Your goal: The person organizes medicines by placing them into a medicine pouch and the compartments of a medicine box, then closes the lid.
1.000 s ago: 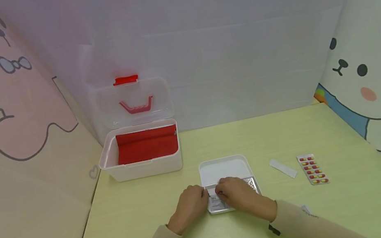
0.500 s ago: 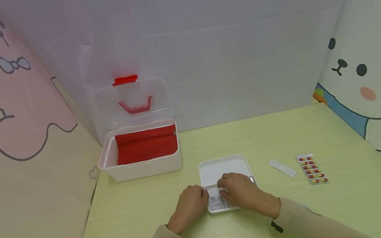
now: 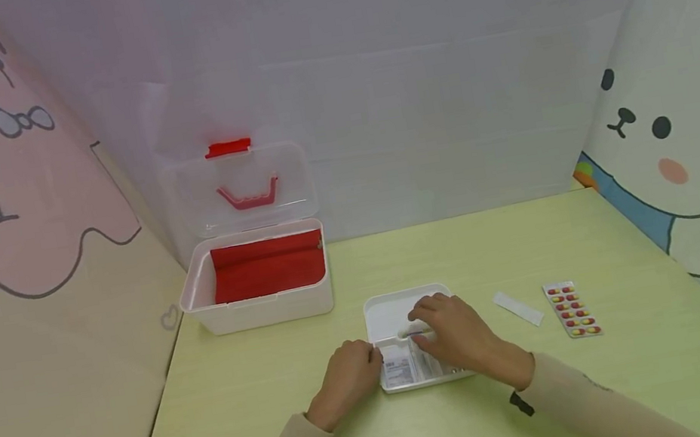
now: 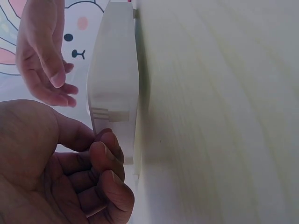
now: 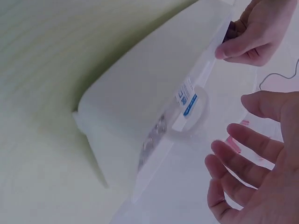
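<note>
A small white hinged case [image 3: 392, 311] lies with its lid raised, a printed packet [image 3: 399, 371] in its left compartment. My left hand [image 3: 349, 374] pinches the case's left edge between thumb and curled fingers; the left wrist view shows this hand [image 4: 70, 172] close up at the case wall [image 4: 114, 60]. Over the case's right half is my right hand [image 3: 453, 328], fingers spread. In the right wrist view that hand [image 5: 261, 158] looks relaxed and apart from a translucent curved piece [image 5: 198, 116] standing up at the case. What this piece is I cannot tell.
A white box [image 3: 268, 310] with a red cloth [image 3: 270, 269] inside stands at the back left, its clear lid [image 3: 289, 182] raised. To the right lie a white strip [image 3: 518, 309] and a blister pack of capsules [image 3: 572, 309]. Printed walls enclose the table.
My right hand has moved up and to the right from the middle of the case, and its fingers have spread. More of the compartments shows. The left hand has stayed at the edge.
</note>
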Available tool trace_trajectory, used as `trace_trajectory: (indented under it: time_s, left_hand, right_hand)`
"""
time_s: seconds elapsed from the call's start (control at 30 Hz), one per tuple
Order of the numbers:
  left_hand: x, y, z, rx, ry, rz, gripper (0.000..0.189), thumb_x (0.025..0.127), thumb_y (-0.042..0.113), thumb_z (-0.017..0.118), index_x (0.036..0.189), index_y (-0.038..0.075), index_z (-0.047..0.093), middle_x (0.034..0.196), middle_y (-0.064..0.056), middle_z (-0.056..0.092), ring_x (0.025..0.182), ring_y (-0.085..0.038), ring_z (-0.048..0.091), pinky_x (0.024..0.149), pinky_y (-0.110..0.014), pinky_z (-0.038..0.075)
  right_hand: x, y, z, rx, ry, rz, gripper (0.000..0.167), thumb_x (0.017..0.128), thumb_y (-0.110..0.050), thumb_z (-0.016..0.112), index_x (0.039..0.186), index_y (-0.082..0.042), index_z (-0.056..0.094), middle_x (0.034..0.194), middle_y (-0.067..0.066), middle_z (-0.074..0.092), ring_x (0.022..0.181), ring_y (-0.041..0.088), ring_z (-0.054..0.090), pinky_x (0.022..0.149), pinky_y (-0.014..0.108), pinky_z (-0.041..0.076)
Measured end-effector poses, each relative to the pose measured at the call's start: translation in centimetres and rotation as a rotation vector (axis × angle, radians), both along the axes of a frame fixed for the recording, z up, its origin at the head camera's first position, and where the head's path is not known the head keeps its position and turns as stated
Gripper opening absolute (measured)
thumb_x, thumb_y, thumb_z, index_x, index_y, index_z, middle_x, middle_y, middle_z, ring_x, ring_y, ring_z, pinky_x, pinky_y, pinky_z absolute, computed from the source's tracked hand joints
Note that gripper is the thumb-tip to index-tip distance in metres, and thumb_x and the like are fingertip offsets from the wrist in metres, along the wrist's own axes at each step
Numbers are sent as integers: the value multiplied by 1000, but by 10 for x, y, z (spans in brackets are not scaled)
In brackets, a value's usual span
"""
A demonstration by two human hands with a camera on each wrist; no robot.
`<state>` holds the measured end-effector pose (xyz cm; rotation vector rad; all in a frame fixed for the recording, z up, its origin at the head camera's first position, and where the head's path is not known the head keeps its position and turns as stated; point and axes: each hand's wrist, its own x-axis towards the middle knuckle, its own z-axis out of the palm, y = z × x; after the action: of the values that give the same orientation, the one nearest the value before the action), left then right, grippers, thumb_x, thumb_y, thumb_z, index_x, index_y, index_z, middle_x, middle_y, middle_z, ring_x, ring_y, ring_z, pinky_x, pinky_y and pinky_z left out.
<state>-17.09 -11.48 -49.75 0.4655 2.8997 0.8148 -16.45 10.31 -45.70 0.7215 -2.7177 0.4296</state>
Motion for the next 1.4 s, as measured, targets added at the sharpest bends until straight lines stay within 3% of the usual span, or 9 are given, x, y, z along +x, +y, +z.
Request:
trace_trajectory:
  time_s: [0.2,0.43,0.73,1.2,1.4]
  left_hand:
    - [0,0,-2,-2,-2,6,37,95,17,52,58,14,51,53,7,36,48,-8,35,43,-24,28]
    - [1,0,0,-6,6,1,37,95,17,53,58,14,51,53,7,36,47,-8,35,43,-24,28]
    - [0,0,-2,-15,6,-3,36,95,17,53,59,13,53,54,6,38,48,-8,35,43,-23,29]
    - [-1,1,-4,-7,23,-4,39,95,17,52,56,14,50,53,7,35,47,-7,33,42,-23,27]
    - [0,1,-5,0,15,-8,39,95,16,52,56,14,49,52,8,34,46,-7,33,42,-22,27]
  right_hand:
    - [-1,14,8,7,-40,-66,47,81,-36,77,122,-15,65,133,9,62,125,30,55,95,54,46]
    - [-5,37,15,5,-64,-111,69,81,-46,75,138,-14,54,151,15,45,139,39,41,108,64,33]
    - [-9,69,14,-7,-33,-155,72,80,-46,74,140,-12,51,150,18,44,137,42,41,108,66,31]
    - [-2,124,14,-15,-108,-278,78,79,-44,77,141,-8,47,150,26,39,136,50,35,103,74,27]
    - [0,141,8,-1,-106,-299,75,79,-41,77,138,-4,49,147,28,42,132,51,39,100,74,31]
